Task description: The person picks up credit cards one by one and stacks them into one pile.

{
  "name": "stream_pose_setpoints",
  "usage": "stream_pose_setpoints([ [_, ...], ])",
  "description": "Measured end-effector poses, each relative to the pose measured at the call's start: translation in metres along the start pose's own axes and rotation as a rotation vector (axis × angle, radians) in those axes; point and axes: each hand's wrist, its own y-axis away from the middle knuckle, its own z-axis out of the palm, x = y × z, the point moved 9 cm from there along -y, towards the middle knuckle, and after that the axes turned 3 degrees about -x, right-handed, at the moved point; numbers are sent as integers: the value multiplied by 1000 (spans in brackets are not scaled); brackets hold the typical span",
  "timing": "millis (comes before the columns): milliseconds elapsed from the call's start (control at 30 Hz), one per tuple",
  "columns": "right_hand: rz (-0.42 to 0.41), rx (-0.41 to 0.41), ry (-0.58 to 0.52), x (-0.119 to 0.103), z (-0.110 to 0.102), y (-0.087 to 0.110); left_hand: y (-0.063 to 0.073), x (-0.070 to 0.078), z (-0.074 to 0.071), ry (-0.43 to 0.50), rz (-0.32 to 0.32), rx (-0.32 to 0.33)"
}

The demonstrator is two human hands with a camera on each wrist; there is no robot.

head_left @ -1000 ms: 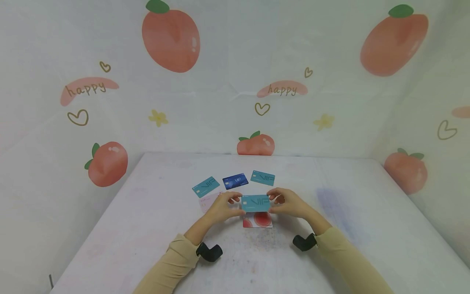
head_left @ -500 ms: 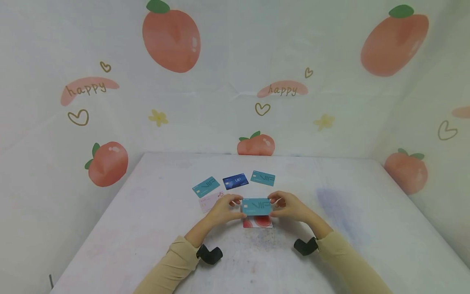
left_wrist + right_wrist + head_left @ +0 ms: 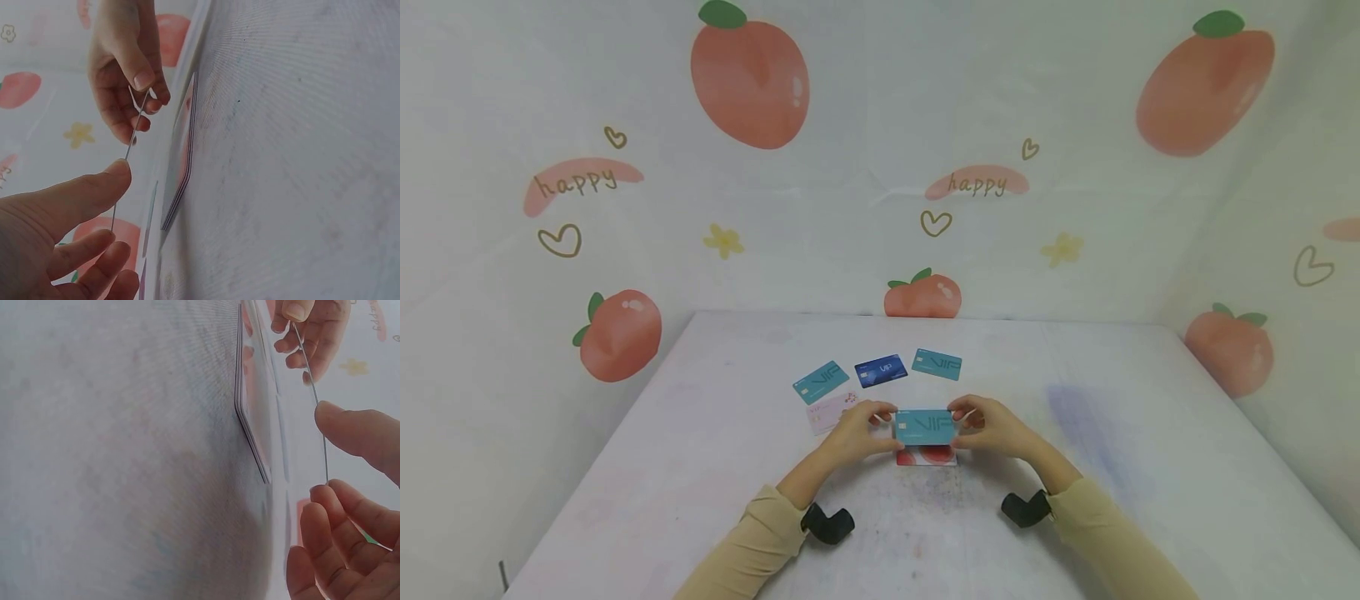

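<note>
A teal VIP card (image 3: 925, 427) is held level between both hands in the head view. My left hand (image 3: 859, 432) pinches its left end between thumb and fingers; my right hand (image 3: 996, 427) does the same at the right end. Both wrist views show the card edge-on as a thin line, raised off the table. Below it lies a small stack of cards (image 3: 189, 150), its layered edges showing in the wrist views. The red-and-white top card (image 3: 927, 457) is partly covered by the teal one in the head view.
Behind the hands a teal card (image 3: 821, 382), a dark blue card (image 3: 881, 370) and another teal card (image 3: 937, 364) lie in a row. A pink card (image 3: 830, 412) lies beside the left hand, partly hidden by it. The white table (image 3: 1120, 533) meets a fruit-printed backdrop (image 3: 850, 233).
Both hands have brought the teal card slightly toward the person, so it now overlaps more of the red-and-white card. The cards at the back have stayed put.
</note>
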Motion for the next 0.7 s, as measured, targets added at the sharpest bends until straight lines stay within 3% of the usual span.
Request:
stream_pose_setpoints([
  [700, -14, -16, 5, 1, 5, 3, 2, -6, 7, -8, -13, -25],
])
